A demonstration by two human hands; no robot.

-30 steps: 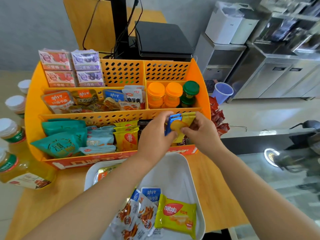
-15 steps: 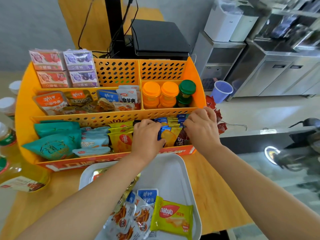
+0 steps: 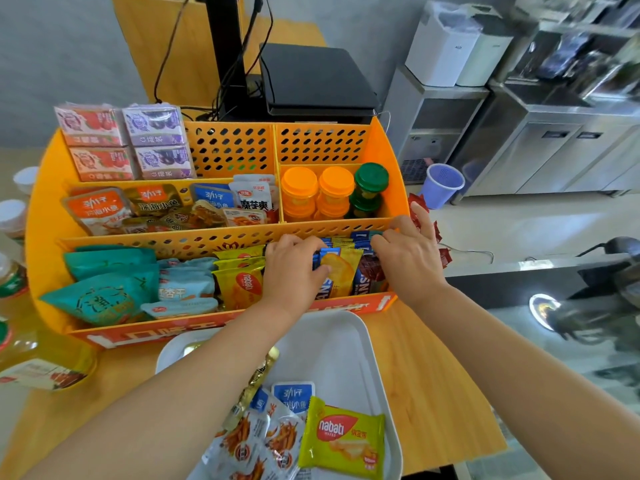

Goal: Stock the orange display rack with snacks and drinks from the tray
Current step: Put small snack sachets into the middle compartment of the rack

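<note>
The orange display rack (image 3: 242, 237) stands on the wooden counter with three tiers of snacks and drinks. In its front right compartment stand several blue-and-yellow cracker packs (image 3: 341, 268). My left hand (image 3: 294, 271) grips the front pack from the left, thumb on its face. My right hand (image 3: 408, 258) rests on the packs from the right, fingers curled over their tops. The white tray (image 3: 349, 344) lies in front of the rack, holding a green nabati wafer pack (image 3: 341, 441) and several small fish snack packets (image 3: 263, 438).
Orange and green capped jars (image 3: 334, 192) fill the middle right bin. Boxed drinks (image 3: 124, 140) sit at top left. Bottles (image 3: 14, 271) stand left of the rack. A black register (image 3: 311, 81) is behind it. Steel counters lie to the right.
Both hands carried the cracker pack down from above the rack into the front right compartment. They now stay on the row of packs there.
</note>
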